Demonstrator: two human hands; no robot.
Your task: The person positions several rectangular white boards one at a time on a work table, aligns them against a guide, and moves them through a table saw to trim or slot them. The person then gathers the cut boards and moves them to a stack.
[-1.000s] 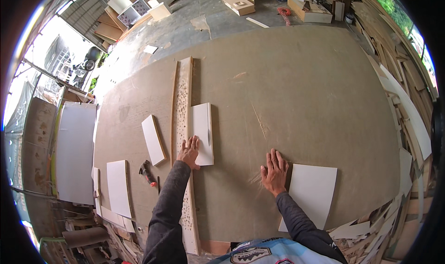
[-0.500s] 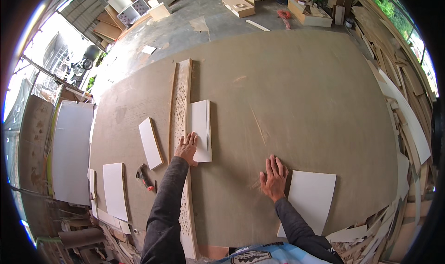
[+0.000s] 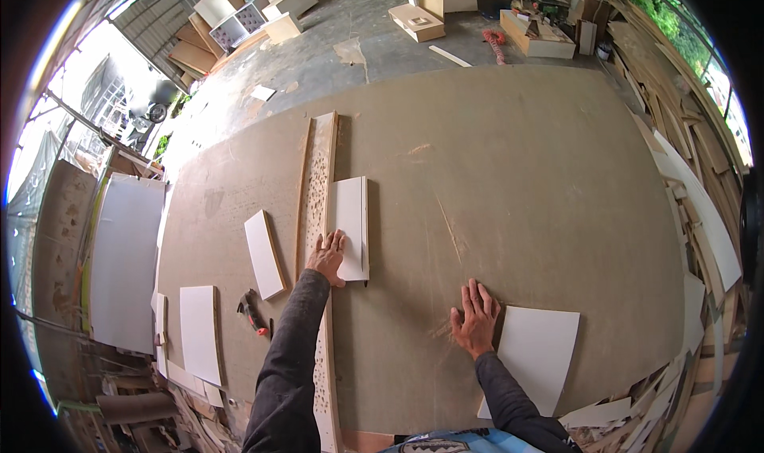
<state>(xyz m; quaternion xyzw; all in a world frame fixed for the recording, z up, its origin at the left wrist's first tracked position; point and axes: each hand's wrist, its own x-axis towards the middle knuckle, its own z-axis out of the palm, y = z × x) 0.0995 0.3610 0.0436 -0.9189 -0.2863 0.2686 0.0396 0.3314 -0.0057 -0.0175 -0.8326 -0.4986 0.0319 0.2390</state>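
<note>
My left hand (image 3: pixel 326 260) presses down with its fingers apart, across the edge where a white panel (image 3: pixel 348 206) butts against a long speckled wooden strip (image 3: pixel 320 155). A thin dark line runs lengthwise near the panel's right edge, and a small dark tip pokes out at its lower right corner. Flat on the large brown board (image 3: pixel 549 182) rests my right hand (image 3: pixel 476 319), open and holding nothing. Just beside its wrist lies a bigger white panel (image 3: pixel 541 349), partly covered by my right forearm. My left forearm hides part of the wooden strip.
Left of the strip lie two smaller white panels (image 3: pixel 264 254) and a claw hammer (image 3: pixel 252 314) with a dark and red handle. Wood offcuts (image 3: pixel 692 127) pile along the right side. Boxes (image 3: pixel 418 23) stand on the concrete floor beyond.
The whole scene sits slightly lower as my view has tilted up. Both hands keep nearly the same places. A small dark tip now shows below the panel's right corner.
</note>
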